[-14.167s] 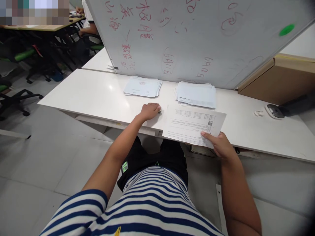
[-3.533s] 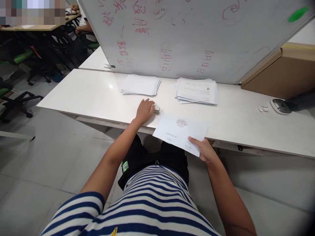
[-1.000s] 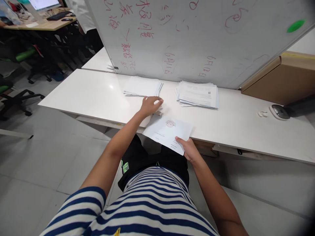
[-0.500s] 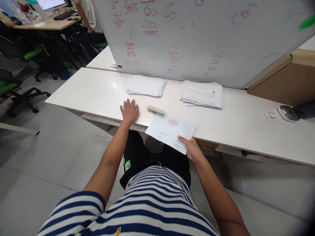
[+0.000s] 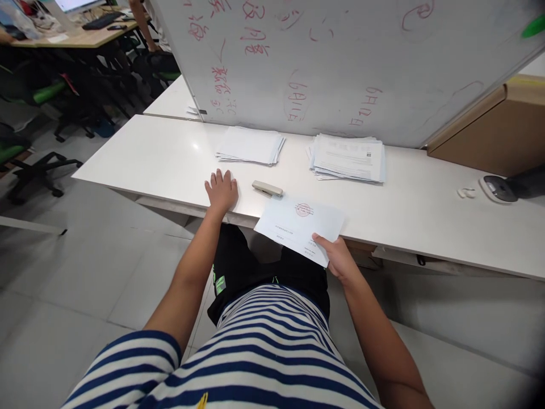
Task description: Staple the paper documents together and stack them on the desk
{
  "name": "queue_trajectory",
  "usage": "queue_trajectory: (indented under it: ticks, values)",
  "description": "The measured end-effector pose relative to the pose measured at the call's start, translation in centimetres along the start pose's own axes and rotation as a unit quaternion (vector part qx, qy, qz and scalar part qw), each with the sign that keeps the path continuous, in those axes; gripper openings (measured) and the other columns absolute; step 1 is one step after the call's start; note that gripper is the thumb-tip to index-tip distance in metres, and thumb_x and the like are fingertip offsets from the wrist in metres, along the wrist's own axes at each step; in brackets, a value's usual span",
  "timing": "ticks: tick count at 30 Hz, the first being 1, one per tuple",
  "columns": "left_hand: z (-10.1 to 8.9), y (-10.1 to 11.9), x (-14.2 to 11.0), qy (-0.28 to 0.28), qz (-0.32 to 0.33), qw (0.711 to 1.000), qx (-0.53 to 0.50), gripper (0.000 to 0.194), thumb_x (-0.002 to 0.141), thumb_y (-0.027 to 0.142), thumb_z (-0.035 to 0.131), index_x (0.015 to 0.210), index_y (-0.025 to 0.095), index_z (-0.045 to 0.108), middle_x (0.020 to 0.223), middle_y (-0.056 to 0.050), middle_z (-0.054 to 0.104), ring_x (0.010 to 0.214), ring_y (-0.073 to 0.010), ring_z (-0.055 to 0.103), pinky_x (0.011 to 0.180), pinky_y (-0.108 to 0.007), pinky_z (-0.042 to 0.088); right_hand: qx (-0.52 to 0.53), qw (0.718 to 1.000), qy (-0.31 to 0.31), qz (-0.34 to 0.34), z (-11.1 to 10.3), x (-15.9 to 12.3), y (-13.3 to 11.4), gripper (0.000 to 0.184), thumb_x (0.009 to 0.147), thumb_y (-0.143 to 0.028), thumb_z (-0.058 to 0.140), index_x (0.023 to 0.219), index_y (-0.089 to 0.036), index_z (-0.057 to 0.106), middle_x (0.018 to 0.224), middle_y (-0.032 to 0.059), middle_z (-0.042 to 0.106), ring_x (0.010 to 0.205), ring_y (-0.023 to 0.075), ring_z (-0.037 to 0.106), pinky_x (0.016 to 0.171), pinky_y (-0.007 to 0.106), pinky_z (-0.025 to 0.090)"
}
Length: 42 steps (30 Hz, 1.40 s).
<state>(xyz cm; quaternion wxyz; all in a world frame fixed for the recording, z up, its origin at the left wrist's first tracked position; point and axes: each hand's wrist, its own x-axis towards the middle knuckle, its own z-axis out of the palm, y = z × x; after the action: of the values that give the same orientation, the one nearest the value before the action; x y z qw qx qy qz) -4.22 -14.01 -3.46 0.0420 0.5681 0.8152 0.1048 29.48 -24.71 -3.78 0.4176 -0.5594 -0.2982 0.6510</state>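
Note:
My left hand (image 5: 222, 191) rests flat on the white desk (image 5: 140, 162) near its front edge, fingers spread and nothing in them. To its right lies a beige stapler (image 5: 267, 188). My right hand (image 5: 338, 258) grips a sheet of paper (image 5: 293, 224) by its near right corner, thumb on top and the other fingers hidden underneath. The sheet bears a round red stamp and printed lines; it overhangs the desk's front edge, and its far edge is close to the stapler. Farther back lie a left paper stack (image 5: 249, 145) and a right paper stack (image 5: 348, 159) with printing on top.
A whiteboard (image 5: 332, 68) with red writing stands along the back of the desk. On the right are a cardboard box (image 5: 472, 133), a dark device (image 5: 500, 189) and a small white item (image 5: 466, 193). Another person's arm (image 5: 145, 25) shows at the upper left, beside a wooden desk (image 5: 80, 40).
My right hand and the sheet have shifted slightly to the right. My left hand stays flat on the desk; the view has moved a little.

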Motion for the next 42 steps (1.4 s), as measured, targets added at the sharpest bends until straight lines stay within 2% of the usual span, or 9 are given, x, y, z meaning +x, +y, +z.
queue_trajectory:
  ticks: [5, 9, 12, 16, 22, 28, 35, 39, 42]
  values:
    - [0.0, 0.0, -0.1, 0.008, 0.003, 1.0, 0.004, 0.059, 0.099, 0.041, 0.021, 0.152, 0.018, 0.035, 0.163, -0.013, 0.023, 0.151, -0.0336, 0.017, 0.12, -0.059, 0.015, -0.065, 0.994, 0.067, -0.057, -3.8, -0.9, -1.4, 0.058, 0.068, -0.038, 0.084, 0.12, -0.02, 0.067, 0.125, 0.0088, 0.069, 0.12, 0.0303, 0.062, 0.108, 0.046, 0.047]
    - [-0.1, 0.0, 0.0, 0.004, 0.001, 1.0, 0.005, 0.059, 0.099, 0.042, 0.021, 0.153, 0.019, 0.034, 0.163, -0.013, 0.023, 0.151, -0.0333, 0.017, 0.12, -0.059, 0.014, -0.099, 0.988, 0.052, -0.11, -6.8, -2.6, -2.8, 0.064, 0.067, -0.04, 0.085, 0.125, -0.021, 0.065, 0.119, 0.0083, 0.072, 0.118, 0.0307, 0.063, 0.104, 0.046, 0.051]
    - [-0.1, 0.0, 0.0, 0.002, 0.002, 1.0, 0.0, 0.06, 0.099, 0.042, 0.021, 0.153, 0.019, 0.034, 0.163, -0.013, 0.022, 0.151, -0.0332, 0.017, 0.12, -0.059, 0.014, -0.121, 0.98, 0.049, -0.152, -7.9, -4.2, -3.8, 0.063, 0.068, -0.039, 0.085, 0.125, -0.023, 0.066, 0.114, 0.0078, 0.073, 0.115, 0.0313, 0.064, 0.099, 0.045, 0.054]
    - [-0.1, -0.1, 0.0, 0.001, 0.002, 1.0, 0.001, 0.059, 0.099, 0.042, 0.021, 0.153, 0.02, 0.034, 0.163, -0.012, 0.022, 0.152, -0.0325, 0.016, 0.12, -0.059, 0.014, -0.146, 0.971, 0.06, -0.18, -7.9, -5.1, -4.4, 0.057, 0.069, -0.041, 0.083, 0.121, -0.022, 0.068, 0.109, 0.0075, 0.074, 0.114, 0.0308, 0.065, 0.099, 0.045, 0.053]
    - [-0.2, 0.0, 0.0, -0.002, 0.0, 1.0, 0.004, 0.059, 0.099, 0.043, 0.02, 0.153, 0.02, 0.034, 0.164, -0.012, 0.022, 0.152, -0.0321, 0.016, 0.12, -0.058, 0.015, -0.147, 0.98, 0.031, -0.13, -7.3, -3.5, -3.3, 0.062, 0.068, -0.043, 0.084, 0.123, -0.021, 0.067, 0.115, 0.0085, 0.073, 0.108, 0.0307, 0.067, 0.092, 0.042, 0.056]
    - [-0.2, 0.0, 0.0, -0.001, -0.003, 1.0, 0.003, 0.059, 0.099, 0.042, 0.021, 0.153, 0.02, 0.034, 0.164, -0.011, 0.022, 0.152, -0.0324, 0.016, 0.12, -0.058, 0.015, -0.13, 0.983, 0.007, -0.13, -7.0, -3.0, -3.1, 0.063, 0.068, -0.043, 0.084, 0.125, -0.022, 0.065, 0.12, 0.0083, 0.071, 0.113, 0.0301, 0.065, 0.095, 0.042, 0.055]
    - [0.0, -0.1, 0.1, 0.0, 0.001, 1.0, 0.001, 0.059, 0.099, 0.042, 0.021, 0.153, 0.021, 0.034, 0.164, -0.011, 0.022, 0.152, -0.0322, 0.016, 0.12, -0.059, 0.014, -0.122, 0.986, 0.006, -0.109, -6.8, -2.5, -2.8, 0.064, 0.067, -0.042, 0.085, 0.124, -0.022, 0.065, 0.119, 0.0084, 0.071, 0.111, 0.0298, 0.066, 0.095, 0.043, 0.054]
    - [0.0, -0.1, 0.1, 0.004, -0.004, 1.0, -0.001, 0.059, 0.099, 0.043, 0.022, 0.152, 0.022, 0.034, 0.164, -0.011, 0.022, 0.152, -0.0314, 0.016, 0.12, -0.058, 0.014, -0.117, 0.984, 0.045, -0.127, -7.0, -1.4, -3.2, 0.063, 0.066, -0.041, 0.085, 0.121, -0.021, 0.065, 0.113, 0.0082, 0.073, 0.112, 0.0298, 0.065, 0.099, 0.045, 0.052]
    - [-0.1, 0.0, 0.0, 0.003, -0.004, 1.0, -0.002, 0.058, 0.099, 0.042, 0.022, 0.152, 0.022, 0.036, 0.163, -0.011, 0.023, 0.152, -0.0314, 0.017, 0.121, -0.058, 0.014, -0.118, 0.973, 0.098, -0.171, -6.9, 0.2, -5.5, 0.058, 0.063, -0.039, 0.086, 0.114, -0.02, 0.067, 0.106, 0.0079, 0.075, 0.11, 0.0296, 0.066, 0.098, 0.046, 0.053]
